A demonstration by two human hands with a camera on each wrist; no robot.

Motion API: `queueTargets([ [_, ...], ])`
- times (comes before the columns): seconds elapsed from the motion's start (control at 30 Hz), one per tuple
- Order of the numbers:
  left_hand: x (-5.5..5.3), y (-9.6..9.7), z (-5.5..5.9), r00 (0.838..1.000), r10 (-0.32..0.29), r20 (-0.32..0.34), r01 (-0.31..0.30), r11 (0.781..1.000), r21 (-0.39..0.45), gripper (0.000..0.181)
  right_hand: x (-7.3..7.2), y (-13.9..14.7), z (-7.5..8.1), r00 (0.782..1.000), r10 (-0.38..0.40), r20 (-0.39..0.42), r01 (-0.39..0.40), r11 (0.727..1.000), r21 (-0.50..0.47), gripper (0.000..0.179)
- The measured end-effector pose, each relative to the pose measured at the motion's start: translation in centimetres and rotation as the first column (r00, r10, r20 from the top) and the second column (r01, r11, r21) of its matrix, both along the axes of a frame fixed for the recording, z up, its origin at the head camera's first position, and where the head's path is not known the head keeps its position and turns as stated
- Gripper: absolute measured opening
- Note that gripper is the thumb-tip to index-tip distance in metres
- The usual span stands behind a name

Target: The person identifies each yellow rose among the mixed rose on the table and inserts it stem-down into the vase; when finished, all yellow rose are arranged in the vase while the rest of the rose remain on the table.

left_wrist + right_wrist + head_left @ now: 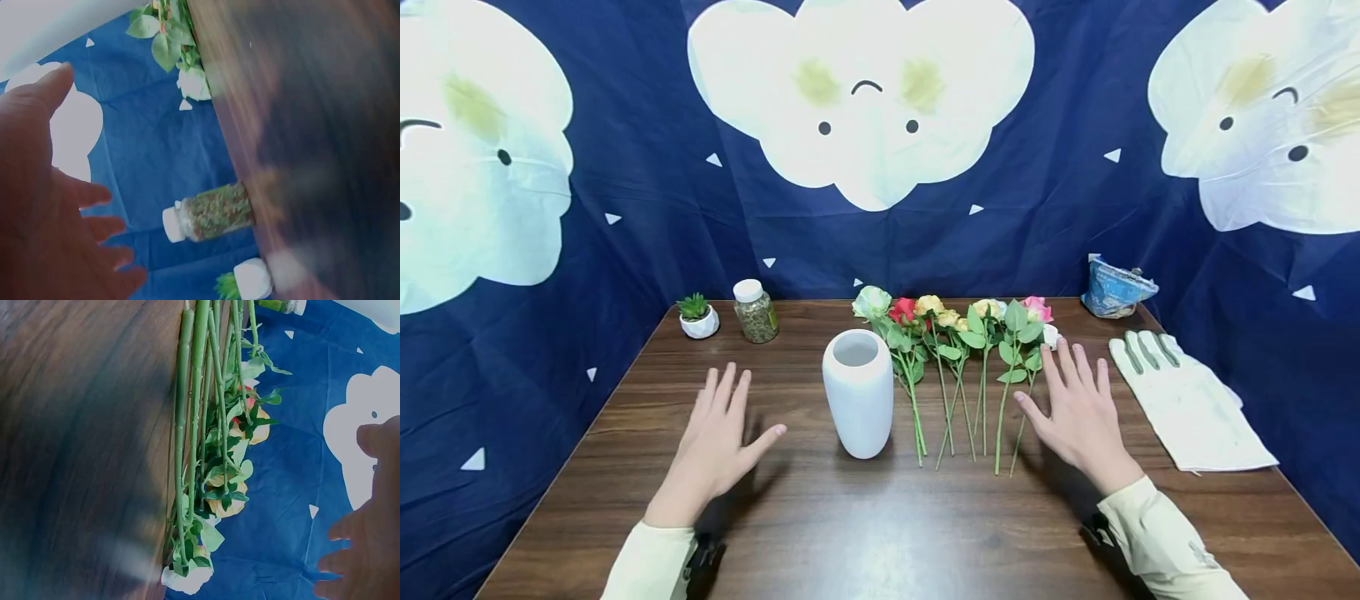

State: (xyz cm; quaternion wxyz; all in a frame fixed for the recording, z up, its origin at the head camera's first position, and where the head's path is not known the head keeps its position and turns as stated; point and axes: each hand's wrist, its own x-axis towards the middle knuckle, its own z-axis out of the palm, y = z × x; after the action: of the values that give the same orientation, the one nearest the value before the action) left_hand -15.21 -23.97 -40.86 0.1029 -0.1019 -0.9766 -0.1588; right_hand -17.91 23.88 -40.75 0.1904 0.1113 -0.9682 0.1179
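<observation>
A white vase [859, 400] stands upright on the brown wooden table, between my two hands. To its right lie several artificial roses [951, 333] in white, red, yellow and pink, their green stems pointing towards me. My left hand [711, 446] hovers over the table left of the vase, fingers straight and spread, holding nothing. Over the right end of the roses, my right hand [1081, 417] is spread too, with nothing in it. The left wrist view shows the left hand [56, 194] apart from the jar; in the right wrist view the right hand [369, 531] is apart from the stems [197, 412].
A small potted succulent [698, 318] and a white-lidded jar [756, 312] of dried bits stand at the back left. At the right lie white gloves [1191, 408], with a blue pouch [1116, 288] behind them. A dark blue cloth [880, 250] with cloud prints hangs around the table.
</observation>
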Motion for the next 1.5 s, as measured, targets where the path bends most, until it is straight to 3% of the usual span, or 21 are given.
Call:
queueTargets([
  [0.17, -0.2, 1.1, -0.4, 0.995, -0.078, 0.054, 0.068, 0.984, 0.166, 0.091, -0.1, -0.2, 0.0, 1.000, 0.010, -0.002, -0.010, 1.000, -0.016, 0.080],
  [0.33, -0.7, 2.7, -0.7, 0.992, -0.125, 0.016, 0.115, 0.948, 0.298, 0.087, -0.1, -0.3, -0.1, 1.000, 0.018, 0.010, -0.018, 0.999, -0.031, 0.075],
  [0.6, -1.8, 5.2, -1.0, 0.974, -0.220, -0.052, 0.219, 0.860, 0.461, 0.091, -0.2, -0.6, -0.4, 0.998, 0.066, 0.006, -0.065, 0.994, -0.086, 0.068],
  [0.83, -2.1, 6.2, -2.0, 0.969, -0.241, -0.049, 0.228, 0.802, 0.552, 0.088, -0.2, -0.4, -0.8, 0.997, 0.081, 0.001, -0.081, 0.989, -0.124, 0.063],
  [1.13, -2.3, 6.9, -2.1, 0.964, -0.262, -0.040, 0.233, 0.766, 0.600, 0.083, -0.5, -0.3, -0.7, 0.997, 0.082, 0.016, -0.079, 0.986, -0.148, 0.059],
  [1.5, -2.3, 7.6, -2.4, 0.960, -0.281, -0.015, 0.238, 0.783, 0.574, 0.069, -0.6, -0.5, -0.7, 0.995, 0.100, -0.006, -0.100, 0.977, -0.191, 0.054],
])
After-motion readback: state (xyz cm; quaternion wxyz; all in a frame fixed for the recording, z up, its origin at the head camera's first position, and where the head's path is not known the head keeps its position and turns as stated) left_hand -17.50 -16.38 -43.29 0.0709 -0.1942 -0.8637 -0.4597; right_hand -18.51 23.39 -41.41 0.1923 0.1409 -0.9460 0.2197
